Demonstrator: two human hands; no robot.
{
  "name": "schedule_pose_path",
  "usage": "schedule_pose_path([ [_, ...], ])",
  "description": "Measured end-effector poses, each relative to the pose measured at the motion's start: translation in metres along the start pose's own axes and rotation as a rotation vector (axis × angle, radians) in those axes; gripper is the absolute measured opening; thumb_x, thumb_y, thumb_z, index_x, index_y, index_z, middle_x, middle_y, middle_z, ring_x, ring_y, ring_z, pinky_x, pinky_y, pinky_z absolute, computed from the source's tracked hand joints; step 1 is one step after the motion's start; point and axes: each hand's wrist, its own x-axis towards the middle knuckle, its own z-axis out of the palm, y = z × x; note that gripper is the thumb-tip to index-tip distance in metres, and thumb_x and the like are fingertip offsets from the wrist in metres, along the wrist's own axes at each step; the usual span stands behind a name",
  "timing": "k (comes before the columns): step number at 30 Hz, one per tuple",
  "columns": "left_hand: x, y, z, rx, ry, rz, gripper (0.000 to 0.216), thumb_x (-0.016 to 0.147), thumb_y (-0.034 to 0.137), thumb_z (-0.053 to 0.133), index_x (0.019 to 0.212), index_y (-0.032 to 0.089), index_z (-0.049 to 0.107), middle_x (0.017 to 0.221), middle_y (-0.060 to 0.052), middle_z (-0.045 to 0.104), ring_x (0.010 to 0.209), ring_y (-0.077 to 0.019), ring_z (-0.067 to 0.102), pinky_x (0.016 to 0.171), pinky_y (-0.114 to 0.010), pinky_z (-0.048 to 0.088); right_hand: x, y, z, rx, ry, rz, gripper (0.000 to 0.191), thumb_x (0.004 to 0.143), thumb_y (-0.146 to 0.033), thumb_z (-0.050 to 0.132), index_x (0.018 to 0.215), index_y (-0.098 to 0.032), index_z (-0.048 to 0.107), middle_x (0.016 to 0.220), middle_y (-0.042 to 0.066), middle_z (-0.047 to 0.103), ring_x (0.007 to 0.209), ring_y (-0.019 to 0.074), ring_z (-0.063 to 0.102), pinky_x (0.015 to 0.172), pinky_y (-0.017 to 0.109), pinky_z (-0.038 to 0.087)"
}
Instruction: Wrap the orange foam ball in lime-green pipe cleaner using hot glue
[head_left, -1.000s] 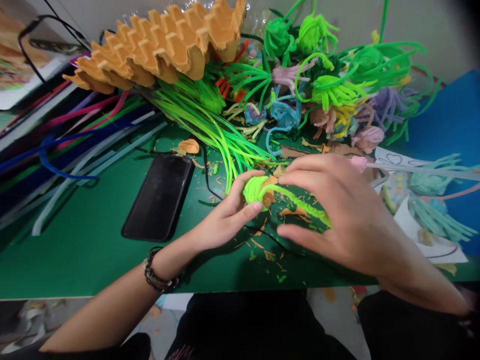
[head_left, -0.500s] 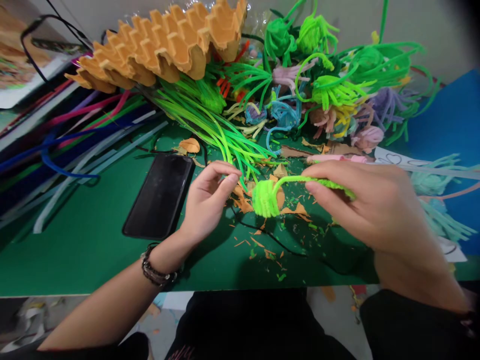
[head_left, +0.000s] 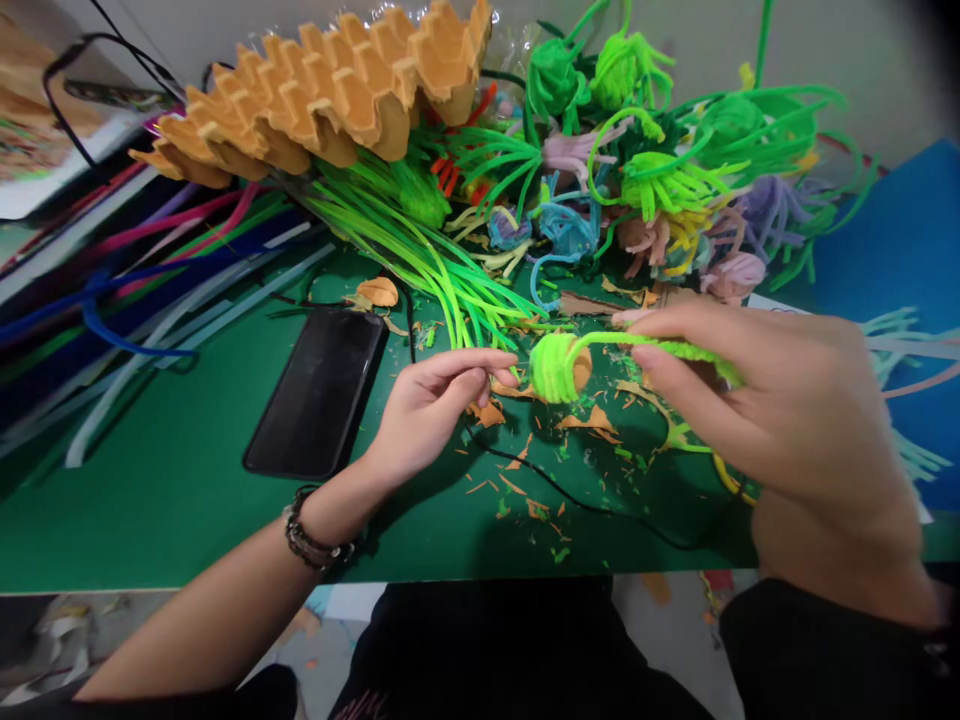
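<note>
My right hand [head_left: 757,400] pinches the stem of a lime-green pipe cleaner [head_left: 652,348] whose end is coiled into a ball [head_left: 553,368] around a bit of orange cardboard. The ball hangs just above the green table [head_left: 187,500]. My left hand [head_left: 431,405], a dark bracelet on its wrist, lies to the left of the ball with fingers curled together and fingertips close to it. I see nothing held in that hand.
A black phone [head_left: 319,390] lies left of my left hand. Behind are a bundle of green pipe cleaners [head_left: 420,250], orange egg trays [head_left: 322,90], a heap of pipe-cleaner flowers [head_left: 660,180], coloured strips [head_left: 150,270] at left. Orange scraps and a thin black cable [head_left: 570,500] litter the table.
My left hand let go of the coiled ball and drew back left. My right hand lifted the pipe cleaner and carried the ball up and slightly right.
</note>
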Motion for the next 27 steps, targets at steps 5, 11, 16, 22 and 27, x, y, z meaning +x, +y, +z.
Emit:
schedule_pose_path([
  [5,0.000,0.002,0.000,-0.007,-0.048,0.008,0.031,0.082,0.013,0.052,0.101,0.024,0.073,0.087,-0.002,0.073,0.062,-0.0079,0.052,0.063,-0.022,0.049,0.000,0.002,-0.004,-0.021,0.025,-0.007,0.015,0.092,-0.024,0.052,0.089,-0.017,0.064,0.076,-0.001,0.070,0.063,0.0106,0.060,0.058,0.025,0.039],
  [11,0.000,0.004,-0.002,-0.040,-0.208,0.026,0.052,0.073,0.011,0.051,0.120,0.030,0.063,0.105,-0.002,0.068,0.063,-0.0080,0.054,0.060,-0.022,0.049,-0.001,0.002,-0.009,-0.029,0.014,0.008,0.011,0.090,-0.023,0.055,0.088,-0.018,0.063,0.076,-0.001,0.070,0.065,0.0105,0.062,0.057,0.024,0.039],
  [16,-0.001,0.008,0.000,0.059,-0.194,0.040,0.018,0.084,0.023,0.057,0.092,0.021,0.073,0.075,-0.002,0.069,0.051,-0.0062,0.053,0.050,-0.019,0.046,-0.003,0.003,-0.012,-0.051,0.030,0.024,0.010,0.090,-0.024,0.055,0.088,-0.020,0.063,0.077,-0.003,0.071,0.064,0.0092,0.063,0.057,0.023,0.039],
  [22,-0.002,0.012,0.003,0.076,-0.151,0.034,0.012,0.079,0.026,0.067,0.074,0.017,0.072,0.063,-0.002,0.071,0.041,-0.0052,0.053,0.041,-0.016,0.046,-0.003,0.004,-0.013,-0.029,0.038,0.007,0.010,0.089,-0.022,0.056,0.089,-0.017,0.064,0.081,-0.001,0.073,0.072,0.0082,0.066,0.059,0.021,0.041],
  [27,-0.002,0.012,0.004,0.034,-0.156,-0.003,0.018,0.073,0.033,0.074,0.067,0.017,0.070,0.060,-0.003,0.071,0.037,-0.0056,0.050,0.035,-0.017,0.043,-0.005,0.003,-0.016,-0.074,0.040,0.023,0.008,0.088,-0.024,0.058,0.089,-0.020,0.065,0.079,-0.003,0.073,0.061,0.0089,0.062,0.055,0.025,0.039],
])
